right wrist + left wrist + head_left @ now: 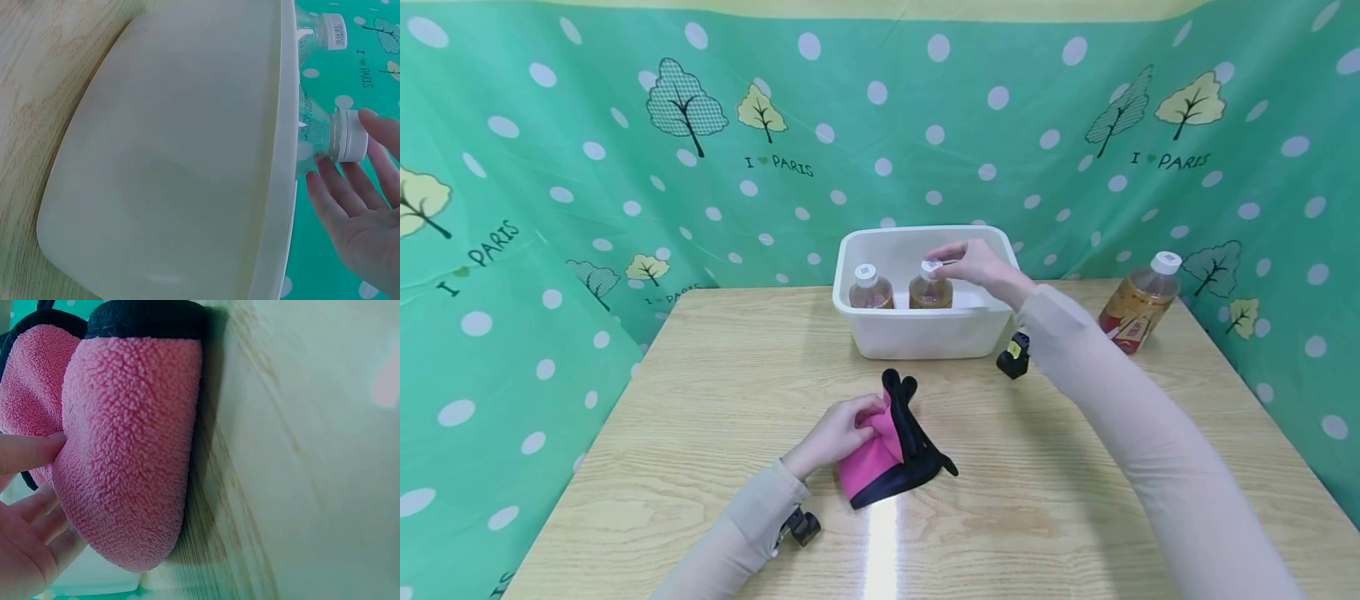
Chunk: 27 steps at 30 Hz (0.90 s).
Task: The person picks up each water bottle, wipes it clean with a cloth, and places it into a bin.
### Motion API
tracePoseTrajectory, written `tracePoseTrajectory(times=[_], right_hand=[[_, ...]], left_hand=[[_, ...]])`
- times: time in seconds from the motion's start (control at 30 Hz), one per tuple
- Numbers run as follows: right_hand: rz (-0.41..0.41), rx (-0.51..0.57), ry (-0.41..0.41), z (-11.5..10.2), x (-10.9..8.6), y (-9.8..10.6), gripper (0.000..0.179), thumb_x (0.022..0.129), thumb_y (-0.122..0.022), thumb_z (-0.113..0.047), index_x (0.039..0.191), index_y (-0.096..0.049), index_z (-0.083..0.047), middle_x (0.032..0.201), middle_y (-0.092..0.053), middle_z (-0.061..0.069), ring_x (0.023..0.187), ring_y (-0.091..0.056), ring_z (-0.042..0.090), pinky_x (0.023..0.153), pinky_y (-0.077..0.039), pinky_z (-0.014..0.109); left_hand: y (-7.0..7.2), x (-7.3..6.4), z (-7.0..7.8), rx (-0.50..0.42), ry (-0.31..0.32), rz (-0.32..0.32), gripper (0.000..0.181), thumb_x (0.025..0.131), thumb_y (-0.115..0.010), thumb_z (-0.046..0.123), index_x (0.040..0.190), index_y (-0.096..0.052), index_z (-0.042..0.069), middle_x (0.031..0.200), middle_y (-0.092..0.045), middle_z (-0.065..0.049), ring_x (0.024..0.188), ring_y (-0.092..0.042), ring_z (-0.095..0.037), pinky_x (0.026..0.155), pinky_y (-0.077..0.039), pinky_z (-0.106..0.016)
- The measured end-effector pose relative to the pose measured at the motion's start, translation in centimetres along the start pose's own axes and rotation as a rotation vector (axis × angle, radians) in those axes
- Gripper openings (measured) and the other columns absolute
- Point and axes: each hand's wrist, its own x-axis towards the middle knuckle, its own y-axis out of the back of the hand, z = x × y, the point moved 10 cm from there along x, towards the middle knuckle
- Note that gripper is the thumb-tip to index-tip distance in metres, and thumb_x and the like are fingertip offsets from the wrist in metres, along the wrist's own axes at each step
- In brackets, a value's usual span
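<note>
A pink fleecy cloth piece [868, 458] with black edging and black loops lies bunched on the table. My left hand [838, 433] pinches a fold of it between thumb and fingers; the left wrist view shows the thumb pressing into the pink pile. Over the white plastic tub [925, 335], my right hand [973, 265] holds the white cap of a bottle [930, 293] standing inside. In the right wrist view, thumb and fingers are around that cap [354, 136]. A second white-capped bottle [871, 293] stands to its left. The tub's front wall hides both bottles' lower parts.
A labelled bottle [1138, 304] of brown liquid stands at the table's back right. Behind the tub hangs a green dotted cloth [820, 192] with tree prints, which also covers both sides. The wooden table [700, 400] stretches around the tub.
</note>
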Motion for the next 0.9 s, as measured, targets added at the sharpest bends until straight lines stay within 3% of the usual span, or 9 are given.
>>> tracePoseTrajectory(times=[0.4, 0.9], right_hand=[[0.059, 0.02, 0.049, -0.2, -0.8, 2.4, 0.036, 0.083, -0.059, -0.02, 0.116, -0.056, -0.005, 0.116, -0.057, 0.013, 0.106, -0.052, 0.023, 0.092, -0.041, 0.037], [0.128, -0.162, 0.053, 1.5, -3.1, 8.0, 0.043, 0.085, -0.057, -0.028, 0.12, -0.053, -0.005, 0.12, -0.053, 0.016, 0.111, -0.046, 0.027, 0.094, -0.037, 0.045]], left_hand=[[-0.1, 0.1, -0.3, 0.007, 0.015, -0.003, 0.026, 0.073, -0.058, -0.007, 0.096, -0.06, 0.005, 0.097, -0.063, -0.006, 0.088, -0.058, -0.014, 0.078, -0.048, -0.027], [-0.1, 0.0, -0.4, 0.01, 0.007, 0.002, 0.026, 0.073, -0.059, -0.007, 0.097, -0.06, 0.004, 0.097, -0.063, -0.006, 0.089, -0.058, -0.015, 0.079, -0.048, -0.027]])
